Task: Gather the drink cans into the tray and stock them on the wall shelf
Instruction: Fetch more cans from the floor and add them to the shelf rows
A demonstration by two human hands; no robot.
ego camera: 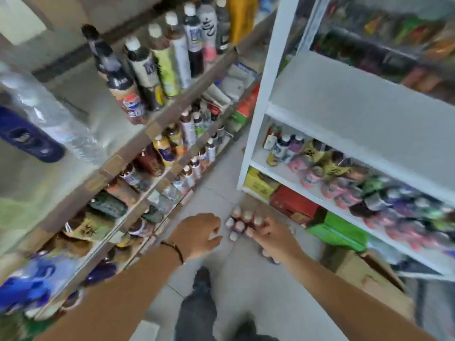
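Observation:
A tight cluster of small drinks [240, 224] with pale tops stands on the tiled floor in the aisle; blur hides whether they are cans or bottles. My right hand [272, 236] reaches down to the cluster's right edge, thumb and fingers curled round one of its drinks. My left hand [200, 233] hovers just left of the cluster with its fingers loosely curled, holding nothing and not touching it. The wall shelf [138, 143] with brown front edges runs along the left, full of bottles. No tray is in view.
A white rack [257, 114] stands on the right with packed drinks on its lower boards and a bare middle board. Red and green cartons [293, 205] sit beneath it. An open cardboard box [369, 279] lies at lower right. My shoes and legs are below.

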